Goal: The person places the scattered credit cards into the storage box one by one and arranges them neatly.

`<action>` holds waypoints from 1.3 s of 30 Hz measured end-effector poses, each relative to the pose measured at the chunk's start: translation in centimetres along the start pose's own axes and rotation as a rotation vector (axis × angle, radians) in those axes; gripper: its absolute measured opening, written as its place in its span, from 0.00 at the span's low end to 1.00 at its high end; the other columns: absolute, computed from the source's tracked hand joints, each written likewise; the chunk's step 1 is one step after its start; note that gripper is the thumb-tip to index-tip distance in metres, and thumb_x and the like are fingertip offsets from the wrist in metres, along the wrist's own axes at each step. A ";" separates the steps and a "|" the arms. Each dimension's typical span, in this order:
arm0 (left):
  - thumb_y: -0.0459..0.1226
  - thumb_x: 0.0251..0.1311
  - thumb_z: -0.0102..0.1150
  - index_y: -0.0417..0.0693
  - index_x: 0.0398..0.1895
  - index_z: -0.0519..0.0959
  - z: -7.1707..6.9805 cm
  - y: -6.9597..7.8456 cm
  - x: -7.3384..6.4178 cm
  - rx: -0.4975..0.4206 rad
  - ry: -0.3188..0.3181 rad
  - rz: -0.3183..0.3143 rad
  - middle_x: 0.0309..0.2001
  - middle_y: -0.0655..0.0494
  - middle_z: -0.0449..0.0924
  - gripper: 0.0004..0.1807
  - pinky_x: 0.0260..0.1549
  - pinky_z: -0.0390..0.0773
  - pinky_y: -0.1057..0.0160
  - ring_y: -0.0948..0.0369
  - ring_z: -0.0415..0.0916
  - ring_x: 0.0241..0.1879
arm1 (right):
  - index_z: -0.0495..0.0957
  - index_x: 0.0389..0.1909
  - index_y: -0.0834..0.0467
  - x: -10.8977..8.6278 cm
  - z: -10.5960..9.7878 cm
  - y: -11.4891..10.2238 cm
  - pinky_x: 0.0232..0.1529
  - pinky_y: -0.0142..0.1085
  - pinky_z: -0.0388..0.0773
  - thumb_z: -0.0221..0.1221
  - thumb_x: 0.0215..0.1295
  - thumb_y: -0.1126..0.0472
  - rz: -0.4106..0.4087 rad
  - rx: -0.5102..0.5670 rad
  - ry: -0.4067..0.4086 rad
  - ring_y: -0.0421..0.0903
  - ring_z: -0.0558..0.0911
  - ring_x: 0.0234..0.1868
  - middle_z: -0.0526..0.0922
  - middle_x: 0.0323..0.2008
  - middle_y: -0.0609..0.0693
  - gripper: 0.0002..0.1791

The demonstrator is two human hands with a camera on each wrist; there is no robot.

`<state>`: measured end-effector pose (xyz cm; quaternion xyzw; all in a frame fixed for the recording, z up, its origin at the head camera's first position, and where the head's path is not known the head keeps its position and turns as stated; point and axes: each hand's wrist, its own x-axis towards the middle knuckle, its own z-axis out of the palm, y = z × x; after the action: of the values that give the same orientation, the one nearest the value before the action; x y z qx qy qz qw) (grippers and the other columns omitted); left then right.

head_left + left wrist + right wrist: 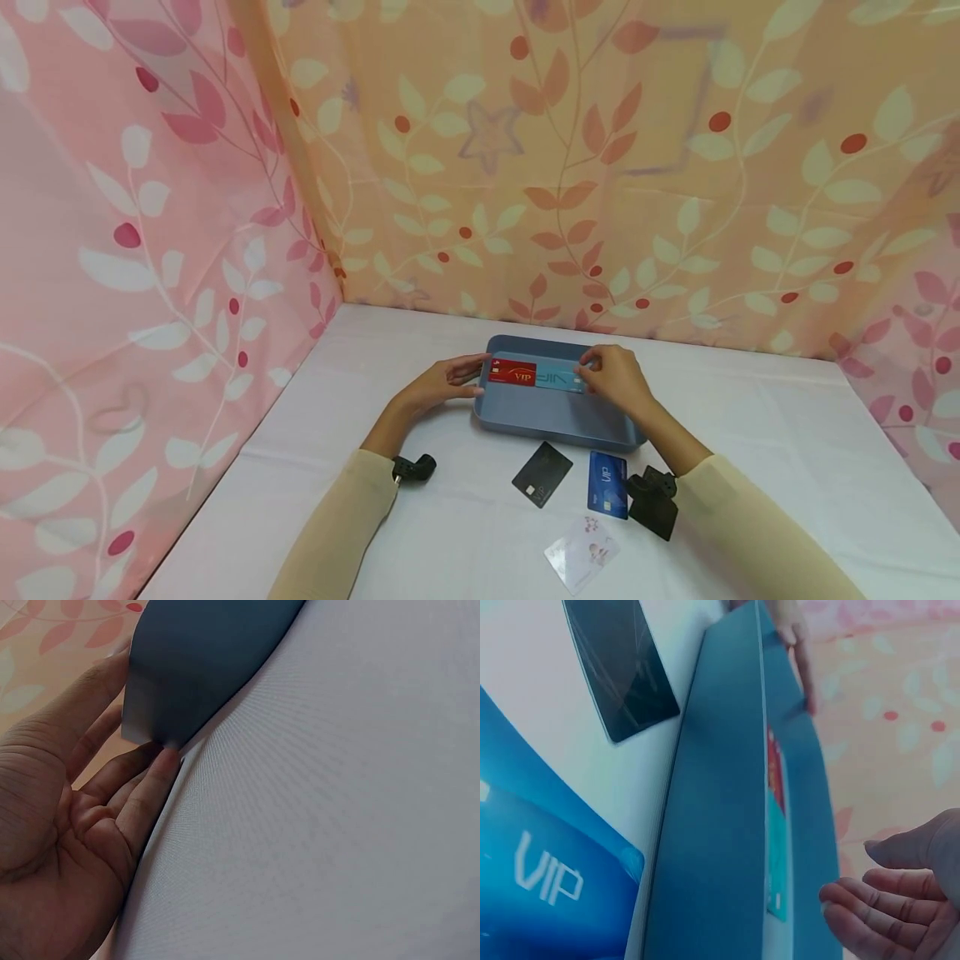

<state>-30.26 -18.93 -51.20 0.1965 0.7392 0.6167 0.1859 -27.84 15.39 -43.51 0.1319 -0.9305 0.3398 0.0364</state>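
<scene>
A blue-grey tray rests on the white cloth. Inside, along its far side, a red VIP card and a light blue VIP card lie end to end. My left hand is at the tray's left end, fingers fairly straight and touching its wall; the left wrist view shows the fingertips by the corner. Over the right end of the light blue card is my right hand. In the right wrist view its fingers are loosely bent, with nothing visible between them.
In front of the tray lie a black card, a blue VIP card and a pale card with pink flowers. A dark flat piece shows under the right wrist camera. Patterned curtains stand behind and at the sides.
</scene>
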 end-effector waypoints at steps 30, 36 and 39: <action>0.37 0.60 0.72 0.56 0.75 0.68 0.0 -0.2 -0.1 0.017 0.019 -0.006 0.75 0.57 0.65 0.39 0.68 0.67 0.56 0.57 0.62 0.74 | 0.86 0.45 0.60 -10.4 -4.1 -1.0 0.30 0.31 0.82 0.70 0.63 0.56 -0.055 -0.074 0.106 0.45 0.86 0.33 0.88 0.33 0.48 0.14; 0.37 0.61 0.72 0.55 0.76 0.67 0.0 0.1 -0.1 0.019 0.016 -0.012 0.74 0.57 0.66 0.39 0.68 0.67 0.57 0.58 0.62 0.74 | 0.86 0.45 0.60 -12.2 -4.6 -0.4 0.30 0.29 0.82 0.72 0.62 0.54 -0.026 -0.089 0.118 0.45 0.85 0.33 0.88 0.33 0.47 0.16; 0.38 0.61 0.72 0.55 0.76 0.67 0.0 0.2 -0.1 0.020 0.017 -0.015 0.75 0.57 0.66 0.40 0.68 0.67 0.56 0.57 0.62 0.74 | 0.86 0.45 0.59 -12.9 -4.8 0.0 0.30 0.29 0.82 0.72 0.61 0.53 -0.016 -0.080 0.129 0.44 0.85 0.32 0.88 0.33 0.47 0.17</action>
<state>-30.14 -18.93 -50.99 0.1875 0.7483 0.6096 0.1824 -15.50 21.32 -41.82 0.1156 -0.9380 0.3096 0.1044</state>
